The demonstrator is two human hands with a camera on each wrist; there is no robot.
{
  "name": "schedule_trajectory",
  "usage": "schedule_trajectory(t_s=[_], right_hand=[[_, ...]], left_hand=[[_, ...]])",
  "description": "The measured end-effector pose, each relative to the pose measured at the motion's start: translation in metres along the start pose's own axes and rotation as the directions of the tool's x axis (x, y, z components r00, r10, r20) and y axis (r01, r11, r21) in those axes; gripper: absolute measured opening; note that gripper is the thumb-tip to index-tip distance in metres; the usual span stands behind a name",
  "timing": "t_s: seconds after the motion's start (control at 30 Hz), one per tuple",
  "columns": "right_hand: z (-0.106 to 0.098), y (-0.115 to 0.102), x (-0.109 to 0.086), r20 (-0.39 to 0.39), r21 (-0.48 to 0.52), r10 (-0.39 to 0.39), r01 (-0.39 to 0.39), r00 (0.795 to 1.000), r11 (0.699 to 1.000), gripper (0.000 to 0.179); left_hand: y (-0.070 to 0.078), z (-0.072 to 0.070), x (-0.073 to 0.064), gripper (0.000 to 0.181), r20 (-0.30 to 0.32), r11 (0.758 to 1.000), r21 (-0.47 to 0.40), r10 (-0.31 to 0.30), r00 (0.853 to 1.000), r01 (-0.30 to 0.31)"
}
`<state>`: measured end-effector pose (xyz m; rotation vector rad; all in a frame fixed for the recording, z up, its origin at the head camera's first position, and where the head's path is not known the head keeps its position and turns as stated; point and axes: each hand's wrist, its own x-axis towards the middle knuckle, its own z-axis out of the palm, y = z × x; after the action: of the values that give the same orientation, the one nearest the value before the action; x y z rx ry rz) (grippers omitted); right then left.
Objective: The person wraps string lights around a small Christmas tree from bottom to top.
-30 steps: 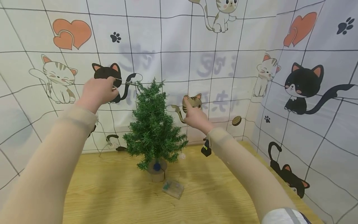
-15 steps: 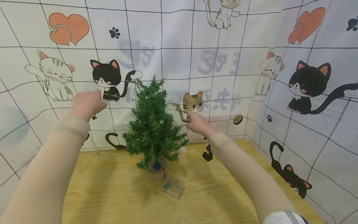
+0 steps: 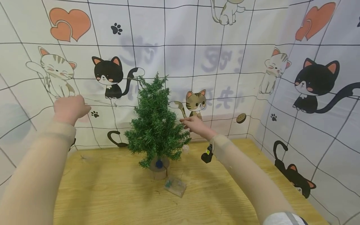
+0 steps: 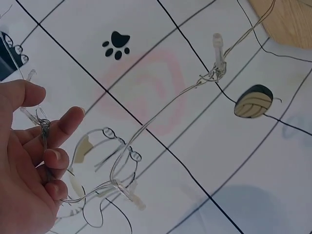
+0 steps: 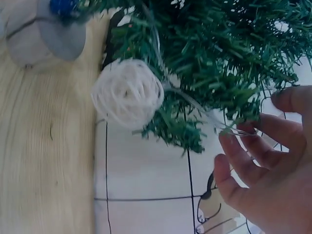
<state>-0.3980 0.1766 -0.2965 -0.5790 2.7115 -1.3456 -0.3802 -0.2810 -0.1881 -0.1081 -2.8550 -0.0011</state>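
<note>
On the left, my left hand [image 3: 70, 107] holds a thin string of lights, its fingers curled about the wire. In the left wrist view the string lights [image 4: 146, 124], with small clear bulbs, run out from under those fingers. My right hand [image 3: 195, 124] is at the right side of a small green artificial Christmas tree [image 3: 157, 122]. Up close, its fingers [image 5: 241, 161] are lightly bent and touch the wire, with the thumb apart from them. A white wound-thread ball [image 5: 127, 93] hangs on this wire beside the lower branches.
The tree stands on a round wooden base [image 3: 160, 173] on the wood-grain table [image 3: 118, 193]. A clear battery box [image 3: 175, 186] lies in front of it. Behind hangs a white cat-print cloth [image 3: 180, 59], which also covers the right side.
My left hand has moved down and left, drawing the wire with it. The right hand has lowered slightly against the branches, and its pointing index finger has come down.
</note>
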Motion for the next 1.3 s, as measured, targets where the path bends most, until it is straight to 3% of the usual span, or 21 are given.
schedule_trajectory(t_s=[0.13,0.3,0.6,1.0,1.13,1.23,1.3], right_hand=[[0.003,-0.006,-0.002,0.092,0.098,0.048,-0.057,0.995,0.994,0.049],[0.005,-0.006,-0.005,0.16,0.12,0.057,-0.076,0.985,0.99,0.059],[0.007,-0.006,-0.011,0.155,0.089,0.086,-0.101,0.984,0.991,0.071],[0.013,-0.008,-0.017,0.149,0.108,0.124,-0.14,0.981,0.984,0.074],[0.011,-0.012,-0.02,0.106,0.075,0.089,-0.097,0.99,0.992,0.07],[0.006,-0.021,-0.025,-0.015,0.034,0.0,0.0,1.0,0.999,0.063],[0.002,-0.029,-0.028,-0.133,-0.03,-0.089,0.085,0.987,0.996,0.057]], left_hand=[[-0.013,-0.005,-0.005,0.036,-0.014,0.999,0.017,-0.03,0.999,0.03],[-0.029,-0.007,-0.013,0.035,0.002,0.998,0.023,-0.054,0.999,0.054],[-0.049,-0.012,-0.026,0.035,0.029,0.998,0.025,-0.063,0.998,0.062],[-0.068,-0.004,-0.047,0.035,0.047,0.997,0.006,-0.075,0.996,0.075],[-0.072,-0.001,-0.054,0.031,0.02,0.998,0.006,-0.055,0.998,0.055],[-0.071,-0.001,-0.058,0.032,0.003,0.999,0.024,-0.043,0.999,0.043],[-0.069,-0.002,-0.062,0.035,-0.006,0.999,0.039,-0.035,0.999,0.036]])
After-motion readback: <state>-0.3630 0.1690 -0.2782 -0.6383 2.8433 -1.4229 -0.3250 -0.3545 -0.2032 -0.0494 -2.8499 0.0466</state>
